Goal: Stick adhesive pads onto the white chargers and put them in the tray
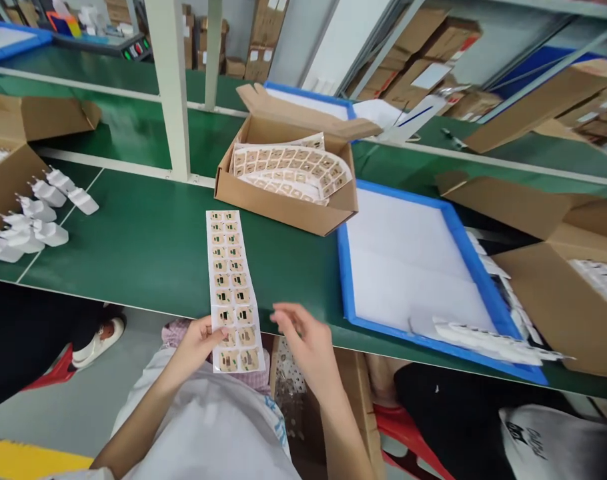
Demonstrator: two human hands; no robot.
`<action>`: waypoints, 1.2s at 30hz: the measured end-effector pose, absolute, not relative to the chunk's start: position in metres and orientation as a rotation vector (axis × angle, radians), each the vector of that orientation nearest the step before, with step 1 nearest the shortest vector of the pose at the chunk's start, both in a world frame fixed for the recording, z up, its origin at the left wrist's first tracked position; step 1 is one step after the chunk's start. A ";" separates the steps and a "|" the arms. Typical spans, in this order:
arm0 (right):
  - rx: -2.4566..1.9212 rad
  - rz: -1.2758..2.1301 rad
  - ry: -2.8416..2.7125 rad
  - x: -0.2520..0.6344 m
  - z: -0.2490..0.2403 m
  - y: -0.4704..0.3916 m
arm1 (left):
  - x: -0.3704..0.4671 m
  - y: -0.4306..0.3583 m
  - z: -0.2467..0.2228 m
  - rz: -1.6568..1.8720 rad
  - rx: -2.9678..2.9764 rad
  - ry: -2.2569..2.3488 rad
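Observation:
My left hand (197, 343) pinches the left edge of a long white sheet of stickers (236, 280) near its lower end, thumb on top. Tan label pieces with small dark and green marks run down the sheet in two columns. Its far end reaches over the green table (148, 227), while the near end overhangs the front edge. My right hand (306, 340) hovers just right of the sheet, fingers loosely bent and apart, holding nothing I can see. Beyond the sheet stands an open cardboard box (278, 208) with more curled sticker sheets (296, 160) inside.
White plug adapters (38, 210) lie at left beside an open carton (13, 180). At right, a blue-rimmed white board (403, 247) bears thin white pieces (488, 341). Another carton (538, 287) stands farther right. A pale post (168, 87) rises behind. People sit on both sides.

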State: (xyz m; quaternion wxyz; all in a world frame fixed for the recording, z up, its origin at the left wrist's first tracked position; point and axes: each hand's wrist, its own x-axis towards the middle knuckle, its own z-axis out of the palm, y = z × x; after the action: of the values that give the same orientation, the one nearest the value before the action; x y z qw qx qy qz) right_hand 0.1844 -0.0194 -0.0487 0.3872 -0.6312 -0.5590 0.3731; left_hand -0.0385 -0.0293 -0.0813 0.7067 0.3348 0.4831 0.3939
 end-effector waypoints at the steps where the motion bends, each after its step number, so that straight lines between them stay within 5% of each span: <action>1: -1.622 1.047 -1.408 0.188 -0.051 -0.035 | -0.040 -0.031 -0.081 0.855 0.745 1.073; 10: -1.243 1.712 -0.837 0.169 -0.049 -0.027 | -0.039 -0.044 -0.065 0.544 0.846 0.854; 24: -1.151 0.802 -1.370 0.147 0.010 0.159 | -0.019 0.036 -0.051 0.882 0.799 0.848; 27: -1.354 0.594 -1.405 0.161 0.001 0.140 | -0.023 0.060 -0.057 0.965 0.772 0.887; 36: -1.418 0.751 -1.380 0.152 -0.056 0.024 | -0.025 0.057 -0.062 0.950 0.732 0.889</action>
State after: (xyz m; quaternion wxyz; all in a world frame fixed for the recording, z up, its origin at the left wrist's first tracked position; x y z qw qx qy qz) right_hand 0.1519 0.0240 -0.0560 0.4906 -0.5838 -0.5683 0.3091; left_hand -0.0254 0.0573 -0.0621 0.7342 0.3330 0.4043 0.4320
